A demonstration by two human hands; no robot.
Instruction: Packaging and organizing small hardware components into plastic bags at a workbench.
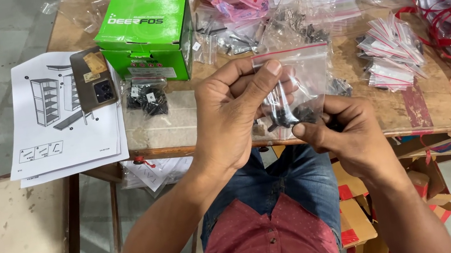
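1. The left hand (229, 113) pinches the top edge of a small clear zip bag (293, 87) with a red seal strip; its thumb lies along the strip, fingers closed on the plastic.
2. The right hand (345, 136) holds the bag's lower corner, thumb and fingers closed on it right where a cluster of dark screws (291, 116) sits inside.
3. The bag hangs just above the near edge of the bench (177, 130), in front of the person's chest and over their blue jeans.
4. Judged from this, the filling of this bag looks done: hardware is already inside. Whether the seal is pressed closed cannot be told; the strip looks flat, but the left thumb covers part of it.
5. Right of the bag, on the bench, lies a heap of empty red-striped zip bags (392, 54), which suggests many bags are yet to be filled.
6. Behind the bag, loose metal fittings in clear plastic (291, 25) lie spread out, apparently the stock to draw from.
7. Left of the bag, a small packet of dark parts (146, 97) rests before a green carton (150, 34).
8. Further left of the bag, a phone (93, 78) lies on printed shelf-assembly sheets (61, 121) hanging over the bench edge.
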